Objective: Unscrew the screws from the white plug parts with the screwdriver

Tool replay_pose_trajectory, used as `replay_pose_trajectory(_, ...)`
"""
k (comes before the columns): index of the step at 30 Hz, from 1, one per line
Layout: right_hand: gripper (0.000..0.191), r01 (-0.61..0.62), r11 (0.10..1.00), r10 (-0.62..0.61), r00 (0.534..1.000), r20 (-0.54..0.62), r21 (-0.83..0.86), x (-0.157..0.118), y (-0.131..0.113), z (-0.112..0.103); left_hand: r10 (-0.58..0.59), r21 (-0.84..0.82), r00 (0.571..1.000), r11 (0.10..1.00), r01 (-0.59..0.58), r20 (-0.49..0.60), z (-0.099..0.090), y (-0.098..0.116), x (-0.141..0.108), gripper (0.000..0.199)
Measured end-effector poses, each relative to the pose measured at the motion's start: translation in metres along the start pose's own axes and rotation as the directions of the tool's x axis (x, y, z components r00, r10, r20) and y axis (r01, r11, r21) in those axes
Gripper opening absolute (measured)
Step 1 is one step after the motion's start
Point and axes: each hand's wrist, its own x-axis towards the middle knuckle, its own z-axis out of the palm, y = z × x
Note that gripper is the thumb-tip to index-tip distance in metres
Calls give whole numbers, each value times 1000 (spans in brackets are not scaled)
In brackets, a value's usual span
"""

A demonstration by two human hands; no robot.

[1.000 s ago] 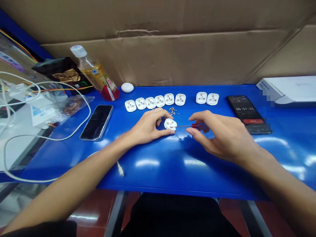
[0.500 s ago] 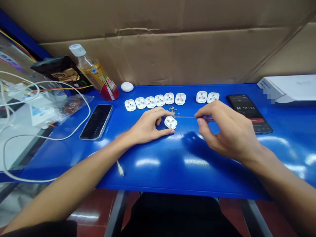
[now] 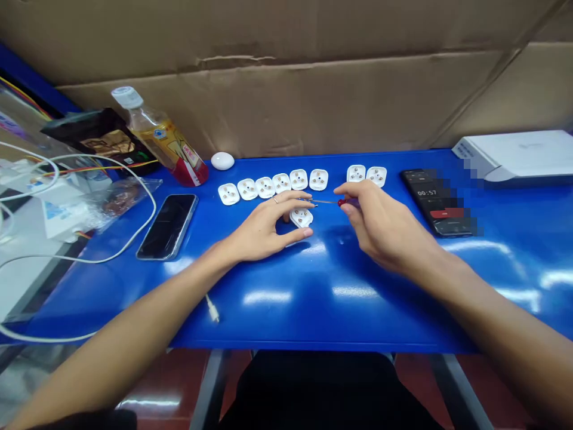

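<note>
My left hand curves round a small white plug housing with metal parts inside; its thumb and fingers stand on either side of the piece. My right hand grips a screwdriver with a red and purple handle. The thin shaft points left, its tip close to my left fingertips, just behind the housing. The small screws by the tip are mostly hidden by my left fingers. Behind my hands, several similar white housings form a row, and two more sit further right.
On the left are a phone, a drink bottle, white cables and a cable plug. A white oval object sits at the back. To the right lie a timer phone and a white box.
The view has shifted slightly. The screwdriver has moved left and back with my right hand, towards the screws. My left fingers now reach further over the screw area.
</note>
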Motion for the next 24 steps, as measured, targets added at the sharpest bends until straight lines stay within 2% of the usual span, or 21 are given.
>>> replay_pose_trajectory(7, 30, 18, 1000, -19, 999, -37, -22, 1, 3, -1, 1, 18, 1000, 1000, -1, -5, 3, -3, 3, 46)
replay_pose_trajectory(10, 30, 24, 999, -27, 998, -61, -42, 1, 5, -3, -43, 36, 999, 998, 43, -14, 3, -3, 3, 47)
replay_pose_trajectory(13, 29, 26, 998, -30, 995, -92, -53, 1, 7, -7, -128, 66, 983, 988, 138, -130, 3, -4, 3, 51)
replay_pose_trajectory(15, 29, 30, 998, -36, 993, -112, -55, 2, 8, -9, -201, 61, 961, 975, 216, -188, 3, -4, 2, 45)
replay_pose_trajectory(18, 29, 28, 998, -36, 990, -140, -59, 2, 9, -11, -301, -14, 944, 953, 302, -137, 1, 0, 2, 36)
replay_pose_trajectory(20, 28, 26, 998, -35, 986, -161, -61, 2, 12, -13, -317, -60, 944, 948, 313, -87, -5, 6, 3, 35)
replay_pose_trajectory(24, 28, 9, 996, -25, 981, -192, -85, 3, 18, -22, -212, 19, 977, 977, 213, -36, -27, 22, 19, 30)
